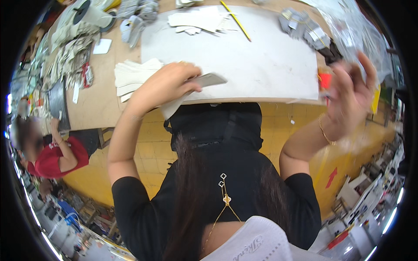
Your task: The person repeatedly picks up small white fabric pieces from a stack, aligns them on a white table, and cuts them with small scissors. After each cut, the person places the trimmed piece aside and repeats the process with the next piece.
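In the left hand [176,82] I have a thin grey-beige piece [212,79] pinched between thumb and fingers, just above the front edge of the counter [93,111]; a pale flap [173,108] below it may belong to it, I can't tell. I'd judge the piece light, bendy like cloth, hardly fragile or slippery, so a gentle pinch near one end should do. The right hand [352,93] is raised by the counter's right end, fingers loosely spread, blurred, seemingly holding nothing. The white sheet [274,65] ahead gives me room to move sideways; a cream stack [134,76] lies close on the left, a yellow pencil [235,20] farther back, and past the front edge it's a drop to the yellow floor [150,143].
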